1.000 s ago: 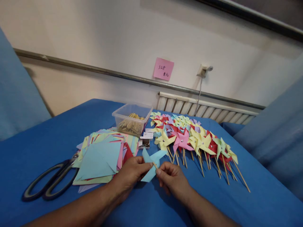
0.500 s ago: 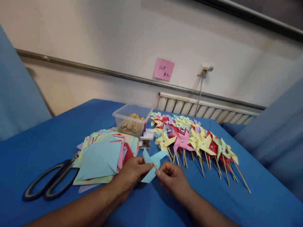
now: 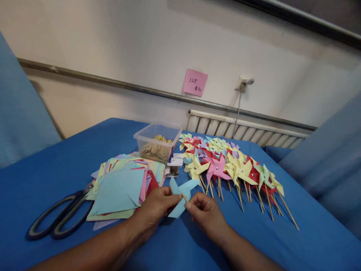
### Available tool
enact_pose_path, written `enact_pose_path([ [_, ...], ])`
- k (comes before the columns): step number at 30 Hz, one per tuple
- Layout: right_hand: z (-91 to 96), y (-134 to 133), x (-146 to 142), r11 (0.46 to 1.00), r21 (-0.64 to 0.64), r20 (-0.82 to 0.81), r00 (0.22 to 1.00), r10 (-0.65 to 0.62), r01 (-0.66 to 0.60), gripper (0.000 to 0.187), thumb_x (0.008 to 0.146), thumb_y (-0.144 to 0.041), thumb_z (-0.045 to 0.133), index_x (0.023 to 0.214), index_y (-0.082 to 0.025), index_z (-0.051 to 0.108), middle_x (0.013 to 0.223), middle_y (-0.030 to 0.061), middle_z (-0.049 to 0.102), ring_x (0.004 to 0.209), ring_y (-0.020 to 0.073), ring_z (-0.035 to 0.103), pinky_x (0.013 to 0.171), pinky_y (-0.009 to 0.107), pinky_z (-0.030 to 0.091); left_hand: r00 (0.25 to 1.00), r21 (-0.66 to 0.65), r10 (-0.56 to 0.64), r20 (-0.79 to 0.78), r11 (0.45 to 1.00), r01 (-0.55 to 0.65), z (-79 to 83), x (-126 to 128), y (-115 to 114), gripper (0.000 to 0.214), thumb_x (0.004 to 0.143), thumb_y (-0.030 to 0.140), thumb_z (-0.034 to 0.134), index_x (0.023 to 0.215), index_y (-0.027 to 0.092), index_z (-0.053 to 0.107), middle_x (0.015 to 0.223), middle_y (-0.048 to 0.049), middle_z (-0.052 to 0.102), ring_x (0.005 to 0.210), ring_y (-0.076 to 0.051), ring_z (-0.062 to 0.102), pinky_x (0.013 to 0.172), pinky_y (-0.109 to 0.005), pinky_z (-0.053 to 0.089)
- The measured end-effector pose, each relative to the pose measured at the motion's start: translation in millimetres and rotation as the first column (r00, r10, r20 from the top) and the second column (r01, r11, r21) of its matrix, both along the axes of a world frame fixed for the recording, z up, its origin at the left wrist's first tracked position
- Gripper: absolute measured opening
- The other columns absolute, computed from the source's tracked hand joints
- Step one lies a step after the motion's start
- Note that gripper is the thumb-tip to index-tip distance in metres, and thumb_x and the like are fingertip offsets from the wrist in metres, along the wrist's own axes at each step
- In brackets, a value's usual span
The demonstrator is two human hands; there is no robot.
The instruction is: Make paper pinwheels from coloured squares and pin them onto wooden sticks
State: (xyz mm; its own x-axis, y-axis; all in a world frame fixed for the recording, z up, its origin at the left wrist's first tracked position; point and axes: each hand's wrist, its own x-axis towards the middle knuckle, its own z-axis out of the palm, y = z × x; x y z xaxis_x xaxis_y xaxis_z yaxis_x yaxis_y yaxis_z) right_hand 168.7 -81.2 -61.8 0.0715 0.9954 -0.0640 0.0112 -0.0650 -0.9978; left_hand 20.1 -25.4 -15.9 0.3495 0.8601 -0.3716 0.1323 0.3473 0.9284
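My left hand point(image 3: 158, 207) pinches the centre of a light blue paper pinwheel point(image 3: 180, 194) just above the blue table. My right hand point(image 3: 204, 212) is closed on a thin wooden stick point(image 3: 184, 197) whose tip meets the pinwheel's middle. Both hands sit close together near the table's front. Left of them lies a stack of coloured paper squares point(image 3: 121, 186), with a light blue sheet on top.
Black-handled scissors point(image 3: 59, 216) lie at the far left. A clear plastic box of wooden sticks point(image 3: 156, 143) stands behind the paper. Several finished pinwheels on sticks point(image 3: 231, 167) spread across the right. A small pack of pins point(image 3: 172, 169) lies between box and hands.
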Motion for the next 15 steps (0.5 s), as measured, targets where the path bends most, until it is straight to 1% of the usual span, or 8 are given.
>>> enact_pose_path([
  [3,0.0,-1.0,0.3,0.999,0.046,0.019,1.0,-0.003,0.002,0.038,0.078,-0.05,0.064,0.062,-0.018,0.05,0.046,-0.0068,0.048,0.041,0.0054,0.035,0.042,0.019,0.026,1.0,0.001,0.013,-0.01,1.0,-0.013,1.7,0.4,-0.9,0.033,0.062,0.035,0.071,0.054,0.019,0.044,0.041,0.0087,0.04,0.042,-0.007,0.031,0.043,-0.022,0.02],
  [6,0.9,-2.6,1.0,0.998,0.067,0.041,0.999,0.012,-0.014,0.038,0.081,-0.05,0.06,0.062,-0.018,0.051,0.048,-0.0059,0.049,0.043,0.006,0.037,0.044,0.019,0.027,1.0,-0.01,-0.001,0.012,1.0,0.001,2.4,0.3,-1.4,0.03,0.061,0.036,0.071,0.057,0.019,0.047,0.043,0.0079,0.043,0.043,-0.007,0.033,0.044,-0.022,0.02],
  [11,1.0,-3.7,1.3,0.998,0.065,0.037,0.999,0.023,-0.025,0.042,0.085,-0.054,0.053,0.065,-0.017,0.055,0.048,-0.005,0.049,0.04,0.0061,0.035,0.042,0.019,0.027,0.998,-0.029,-0.036,0.044,0.999,0.038,2.6,-0.2,0.0,0.03,0.058,0.04,0.072,0.061,0.018,0.051,0.046,0.0062,0.048,0.044,-0.009,0.037,0.046,-0.023,0.023],
  [15,-0.3,-2.7,1.1,0.998,0.06,0.017,1.0,0.026,-0.027,0.041,0.085,-0.054,0.054,0.067,-0.017,0.055,0.048,-0.0056,0.048,0.038,0.0052,0.033,0.04,0.019,0.026,0.999,-0.033,-0.027,0.02,0.999,0.027,2.2,-0.2,0.7,0.031,0.058,0.039,0.072,0.057,0.018,0.048,0.044,0.0076,0.044,0.043,-0.008,0.034,0.046,-0.023,0.021],
])
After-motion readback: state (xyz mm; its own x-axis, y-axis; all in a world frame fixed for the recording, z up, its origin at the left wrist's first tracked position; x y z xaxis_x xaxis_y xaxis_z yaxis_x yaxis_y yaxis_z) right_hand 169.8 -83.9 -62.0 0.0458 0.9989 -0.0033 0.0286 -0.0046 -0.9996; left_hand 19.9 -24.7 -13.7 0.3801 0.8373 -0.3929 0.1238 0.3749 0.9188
